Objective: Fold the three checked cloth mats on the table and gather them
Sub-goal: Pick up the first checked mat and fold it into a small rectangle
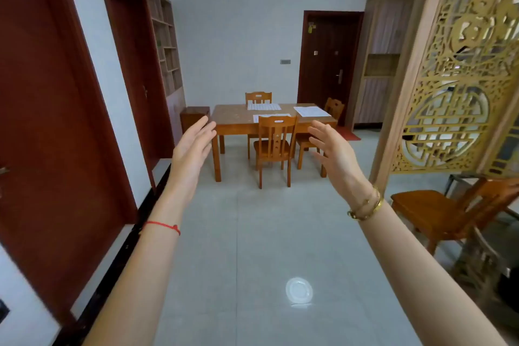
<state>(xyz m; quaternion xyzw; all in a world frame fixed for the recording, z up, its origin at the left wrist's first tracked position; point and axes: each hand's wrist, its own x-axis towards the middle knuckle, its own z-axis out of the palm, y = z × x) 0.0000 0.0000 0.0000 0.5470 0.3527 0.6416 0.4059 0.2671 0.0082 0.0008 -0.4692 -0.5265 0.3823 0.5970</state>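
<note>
Three pale checked cloth mats lie flat on a brown wooden table point(233, 118) across the room: one at the far side point(263, 106), one at the right point(311, 111), and one at the near edge point(270, 116), partly hidden by a chair back. My left hand point(193, 146) and my right hand point(331, 149) are raised in front of me, palms facing each other, fingers straight and holding nothing. Both are well short of the table.
Wooden chairs stand around the table: near side point(273, 143), far side point(258, 97), right end point(334, 107). Another chair point(441, 211) stands close at my right under a carved golden screen point(460, 70). Dark red doors line the left wall. Grey tiled floor lies between me and the table.
</note>
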